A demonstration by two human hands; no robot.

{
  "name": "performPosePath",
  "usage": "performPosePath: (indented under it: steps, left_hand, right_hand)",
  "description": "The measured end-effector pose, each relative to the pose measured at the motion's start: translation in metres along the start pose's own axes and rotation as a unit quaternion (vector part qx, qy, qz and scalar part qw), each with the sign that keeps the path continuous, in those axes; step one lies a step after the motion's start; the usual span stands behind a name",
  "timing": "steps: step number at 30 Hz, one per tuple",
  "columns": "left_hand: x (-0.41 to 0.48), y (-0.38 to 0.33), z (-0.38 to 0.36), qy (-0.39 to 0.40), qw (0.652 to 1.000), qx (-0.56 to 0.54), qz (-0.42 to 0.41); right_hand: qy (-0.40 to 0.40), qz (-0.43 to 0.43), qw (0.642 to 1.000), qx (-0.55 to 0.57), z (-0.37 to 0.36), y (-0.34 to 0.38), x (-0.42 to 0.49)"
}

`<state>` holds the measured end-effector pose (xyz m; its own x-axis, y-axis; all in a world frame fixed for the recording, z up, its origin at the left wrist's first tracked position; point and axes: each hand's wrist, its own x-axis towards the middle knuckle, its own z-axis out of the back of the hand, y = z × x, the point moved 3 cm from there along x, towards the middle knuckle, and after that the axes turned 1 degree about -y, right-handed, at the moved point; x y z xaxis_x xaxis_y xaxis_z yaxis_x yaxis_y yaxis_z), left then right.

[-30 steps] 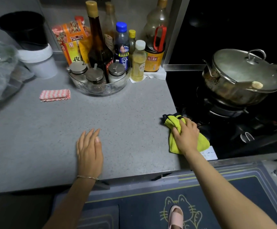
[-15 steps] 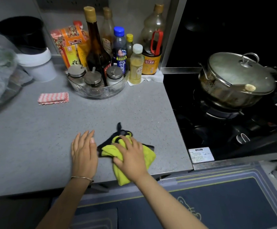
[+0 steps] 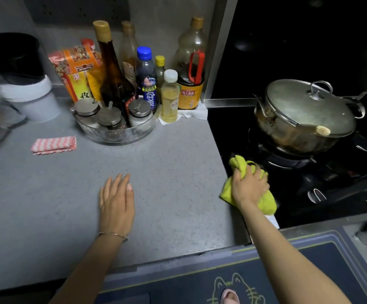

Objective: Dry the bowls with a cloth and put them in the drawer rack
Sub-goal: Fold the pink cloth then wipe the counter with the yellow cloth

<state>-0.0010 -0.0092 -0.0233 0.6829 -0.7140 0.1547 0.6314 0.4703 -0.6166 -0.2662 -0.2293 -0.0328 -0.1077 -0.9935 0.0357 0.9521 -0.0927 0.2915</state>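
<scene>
A grey speckled surface [image 3: 167, 172] fills the left and centre of the frame, and a black gas hob [image 3: 309, 189] is set against its right edge. A dark floor mat [image 3: 287, 266] with a cat outline is seen along the bottom. A steel pot [image 3: 305, 126] under a tilted metal lid is seated on the burner at the right, with a wooden handle end showing at its rim. A cluster of sauce and oil bottles [image 3: 114, 84] is stood at the upper centre against the wall, and a glass tray [image 3: 116, 139] holding three lidded condiment jars is placed just in front of them. A black-and-white container [image 3: 26, 93] is seen at the upper left. The yellow cloth [image 3: 267, 201] is bunched on the left front part of the hob, just beside the surface's edge, and is gripped from above by the right hand [image 3: 249, 187], whose fingers are curled into its folds. The left hand [image 3: 116, 205] is laid palm down on the surface at lower centre, its fingers [image 3: 121, 183] straight and held close together. A folded pink-and-white cloth [image 3: 54, 145] lies at the left, well apart from both hands. A thin bracelet [image 3: 113, 234] is worn on the left wrist.
</scene>
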Motion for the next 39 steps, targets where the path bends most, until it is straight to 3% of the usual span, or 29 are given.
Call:
performPosePath:
  steps: [4, 7, 10, 12, 15, 20, 23, 26, 30, 34, 35, 37, 39]
  left_hand:
    - [0.010, 0.018, 0.006, -0.009, 0.999, 0.022, 0.026]
    - [0.016, 0.037, 0.010, -0.023, 0.998, 0.045, 0.037]
    - [0.019, 0.051, 0.010, -0.026, 0.997, 0.065, 0.043]
    - [0.022, 0.053, 0.011, -0.031, 0.996, 0.065, 0.047]
    - [0.028, 0.051, 0.015, -0.040, 0.996, 0.067, 0.044]
    - [0.038, 0.059, 0.021, -0.066, 0.994, 0.065, 0.056]
    - [0.041, 0.076, 0.026, -0.090, 0.991, 0.072, 0.066]
    - [0.044, 0.096, 0.031, -0.093, 0.989, 0.104, 0.052]
    - [0.045, 0.121, 0.042, -0.114, 0.982, 0.142, 0.048]
    - [0.045, 0.156, 0.045, -0.101, 0.978, 0.177, 0.053]
    - [0.044, 0.164, 0.044, -0.098, 0.977, 0.182, 0.055]
    - [0.041, 0.172, 0.043, -0.101, 0.976, 0.186, 0.051]
    - [0.039, 0.177, 0.049, -0.107, 0.976, 0.182, 0.050]
  right_hand:
    - [0.074, 0.159, 0.985, -0.004, -0.032, 0.113, -0.035]
    - [0.126, 0.325, 0.937, 0.020, -0.049, 0.179, -0.098]
    - [0.165, 0.466, 0.869, 0.036, -0.052, 0.183, -0.134]
    - [0.148, 0.509, 0.847, 0.035, -0.050, 0.162, -0.128]
    - [0.090, 0.461, 0.882, 0.018, -0.037, 0.121, -0.083]
    - [0.008, 0.176, 0.984, -0.026, -0.016, 0.048, 0.029]
    - [0.000, 0.048, 0.998, -0.031, -0.013, 0.042, 0.064]
    - [0.015, 0.058, 0.998, -0.022, -0.026, 0.085, 0.065]
    - [0.064, 0.177, 0.982, -0.016, -0.049, 0.179, 0.006]
    - [0.105, 0.316, 0.942, 0.040, -0.072, 0.254, -0.121]
    - [0.122, 0.376, 0.917, 0.050, -0.072, 0.266, -0.150]
    - [0.180, 0.518, 0.835, 0.046, -0.079, 0.280, -0.194]
    - [0.229, 0.604, 0.762, 0.050, -0.079, 0.282, -0.203]
